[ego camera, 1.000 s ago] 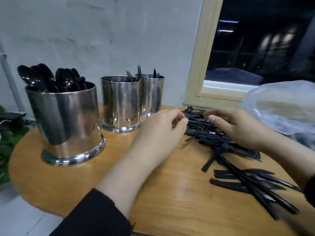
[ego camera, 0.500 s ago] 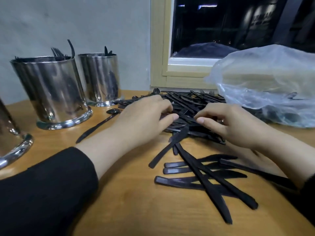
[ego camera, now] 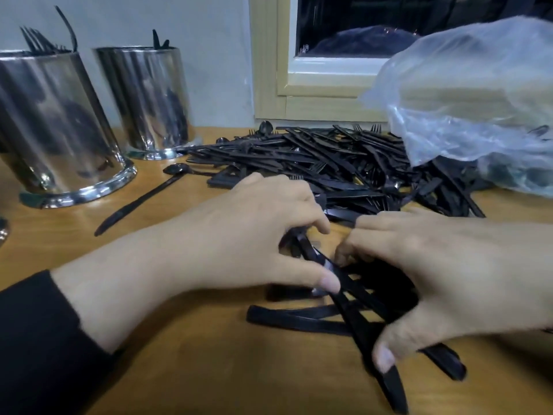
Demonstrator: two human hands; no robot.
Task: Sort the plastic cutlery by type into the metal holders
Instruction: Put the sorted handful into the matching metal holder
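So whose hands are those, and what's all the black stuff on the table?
There's no machine here. A person wears a camera on their head, so you look down at their own two hands. The left hand and right hand are both gathering a small bunch of black plastic knives on the wooden table. Behind them lies a big pile of mixed cutlery, spilling from a clear plastic bag. One spoon lies alone. Two shiny metal holders stand at the left: the nearer holder has forks sticking out, and the farther holder shows only dark tips.
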